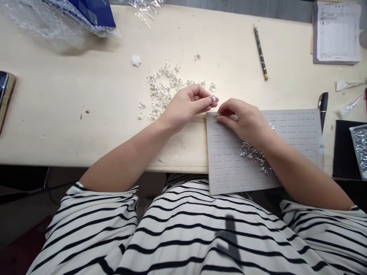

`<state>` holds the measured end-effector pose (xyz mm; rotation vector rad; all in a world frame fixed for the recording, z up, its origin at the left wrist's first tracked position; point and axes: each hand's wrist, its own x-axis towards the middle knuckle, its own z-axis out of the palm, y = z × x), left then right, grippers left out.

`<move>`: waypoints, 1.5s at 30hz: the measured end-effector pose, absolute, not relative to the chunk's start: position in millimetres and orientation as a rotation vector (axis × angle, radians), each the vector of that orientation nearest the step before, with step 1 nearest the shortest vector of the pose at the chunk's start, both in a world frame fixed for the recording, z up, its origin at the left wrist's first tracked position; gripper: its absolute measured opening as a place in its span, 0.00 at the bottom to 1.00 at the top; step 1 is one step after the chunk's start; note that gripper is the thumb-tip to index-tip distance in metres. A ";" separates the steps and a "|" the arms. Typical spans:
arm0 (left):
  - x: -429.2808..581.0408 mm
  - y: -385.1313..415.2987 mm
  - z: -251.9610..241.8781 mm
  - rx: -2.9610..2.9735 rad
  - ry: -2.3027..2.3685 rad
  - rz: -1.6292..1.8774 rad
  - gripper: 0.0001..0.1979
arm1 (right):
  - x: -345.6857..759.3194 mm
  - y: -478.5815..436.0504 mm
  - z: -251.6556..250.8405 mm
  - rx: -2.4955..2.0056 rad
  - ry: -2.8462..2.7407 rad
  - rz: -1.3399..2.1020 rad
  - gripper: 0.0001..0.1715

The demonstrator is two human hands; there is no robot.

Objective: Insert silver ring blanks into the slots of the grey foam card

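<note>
Between the thumb and fingers of my left hand [190, 101] is a small silver ring [213, 98], held just past the upper left corner of a grey slotted foam board [229, 168]. My right hand [243, 118] pinches another silver ring [218, 114] at the board's top left corner, by the first row of slits. Under my right forearm a heap of silver rings [254, 152] lies on the board, partly hidden. More loose rings [160, 93] are scattered on the table beyond my left hand, which covers some of them.
The cream table [86, 99] carries a dark patterned pencil [260, 53], a paper pad [336, 34] and a black pen [323, 107]. Clear plastic wrap [57, 30] and a blue box [96, 11] lie at far left. A tray of shiny bits [360, 147] is at right. The board overhangs the front edge.
</note>
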<state>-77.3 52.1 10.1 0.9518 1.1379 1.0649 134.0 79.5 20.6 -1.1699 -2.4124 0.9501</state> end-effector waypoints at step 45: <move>-69.5 42.8 1.7 0.971 0.926 0.983 0.01 | 137.9 74.7 26.6 -0.942 -1.979 1.154 0.06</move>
